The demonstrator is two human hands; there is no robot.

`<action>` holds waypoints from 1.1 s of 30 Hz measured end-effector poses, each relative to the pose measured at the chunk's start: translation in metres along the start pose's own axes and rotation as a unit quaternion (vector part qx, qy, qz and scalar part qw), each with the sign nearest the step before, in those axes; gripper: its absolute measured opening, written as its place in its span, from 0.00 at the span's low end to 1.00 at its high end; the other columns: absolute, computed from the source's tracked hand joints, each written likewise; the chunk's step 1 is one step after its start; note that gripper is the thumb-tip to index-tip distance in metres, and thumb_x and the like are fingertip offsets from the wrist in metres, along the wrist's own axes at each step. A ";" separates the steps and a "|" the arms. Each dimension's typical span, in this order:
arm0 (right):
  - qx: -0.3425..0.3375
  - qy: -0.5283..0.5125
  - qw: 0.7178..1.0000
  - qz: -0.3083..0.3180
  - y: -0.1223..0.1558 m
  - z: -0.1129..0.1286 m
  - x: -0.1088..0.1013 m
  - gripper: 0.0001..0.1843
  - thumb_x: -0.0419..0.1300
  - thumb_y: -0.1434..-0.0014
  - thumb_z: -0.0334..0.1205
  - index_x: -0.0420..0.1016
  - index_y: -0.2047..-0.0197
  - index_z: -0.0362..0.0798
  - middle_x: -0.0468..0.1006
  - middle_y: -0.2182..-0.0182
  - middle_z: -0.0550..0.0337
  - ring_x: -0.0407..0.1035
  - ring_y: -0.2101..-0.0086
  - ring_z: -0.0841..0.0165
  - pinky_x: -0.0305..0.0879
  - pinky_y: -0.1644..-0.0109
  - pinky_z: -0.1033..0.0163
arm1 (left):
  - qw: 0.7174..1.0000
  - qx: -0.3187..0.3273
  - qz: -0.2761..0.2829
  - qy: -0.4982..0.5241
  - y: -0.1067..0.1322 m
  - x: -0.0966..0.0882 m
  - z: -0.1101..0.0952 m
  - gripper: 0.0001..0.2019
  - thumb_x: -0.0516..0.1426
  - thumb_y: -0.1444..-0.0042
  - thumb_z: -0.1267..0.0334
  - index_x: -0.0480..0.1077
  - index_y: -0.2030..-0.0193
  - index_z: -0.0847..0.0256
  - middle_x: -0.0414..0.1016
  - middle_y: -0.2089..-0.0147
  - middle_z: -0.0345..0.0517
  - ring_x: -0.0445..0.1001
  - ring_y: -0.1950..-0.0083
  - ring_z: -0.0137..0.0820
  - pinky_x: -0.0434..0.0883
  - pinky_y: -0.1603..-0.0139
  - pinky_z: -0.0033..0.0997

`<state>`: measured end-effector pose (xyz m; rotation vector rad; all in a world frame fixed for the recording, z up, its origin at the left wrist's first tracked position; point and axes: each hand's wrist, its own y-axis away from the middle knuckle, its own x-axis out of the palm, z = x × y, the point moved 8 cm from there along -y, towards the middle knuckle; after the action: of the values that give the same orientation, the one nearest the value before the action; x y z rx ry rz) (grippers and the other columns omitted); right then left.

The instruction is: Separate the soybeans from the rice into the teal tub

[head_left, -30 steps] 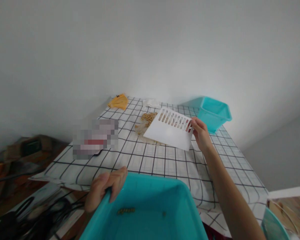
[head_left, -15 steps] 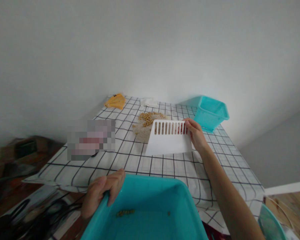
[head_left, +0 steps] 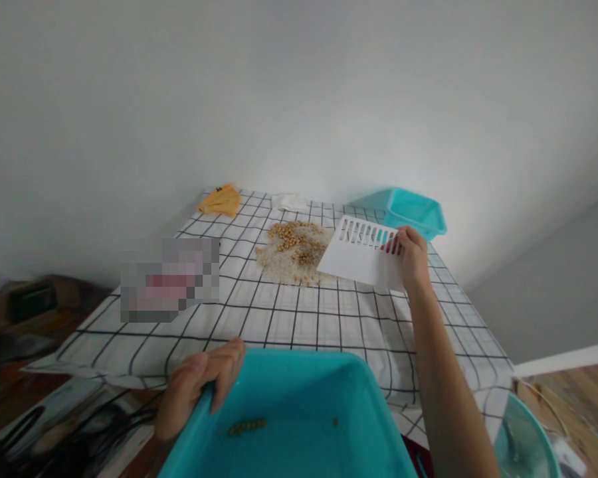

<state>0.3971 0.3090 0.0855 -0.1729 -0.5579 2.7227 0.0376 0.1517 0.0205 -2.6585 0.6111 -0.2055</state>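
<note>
My right hand (head_left: 411,255) is closed on the right edge of a white plastic scraper (head_left: 361,255) with a row of slots along its top. The scraper is lifted off the cloth, just right of a heap of pale grain and yellow beans (head_left: 294,251). My left hand (head_left: 199,388) grips the near left rim of a turquoise tub (head_left: 299,425) held at the table's front edge. A few beans lie on the tub's bottom.
The table wears a white cloth with a black grid (head_left: 303,325). A second turquoise tub (head_left: 413,212) stands at the back right by the wall. An orange cloth (head_left: 220,200) and a white tissue (head_left: 289,202) lie at the back. Dark cables (head_left: 54,431) hang left of the table.
The scraper has swung from the front of the heap up and to its right side. The heap now shows in full. My left hand has kept its hold on the tub.
</note>
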 end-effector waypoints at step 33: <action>0.086 0.092 0.942 0.311 0.027 -0.013 0.057 0.14 0.62 0.44 0.51 0.73 0.72 0.49 0.72 0.77 0.62 0.64 0.74 0.69 0.56 0.70 0.63 | 1.000 -0.003 0.017 0.022 0.001 0.002 0.004 0.32 0.36 0.26 0.54 0.63 0.80 0.58 0.61 0.81 0.42 0.60 0.74 0.35 0.62 0.63 0.39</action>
<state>0.3381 0.3110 0.0600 -0.6483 -0.2287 3.2883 0.0403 0.1512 0.0166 -2.6530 0.6699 -0.2527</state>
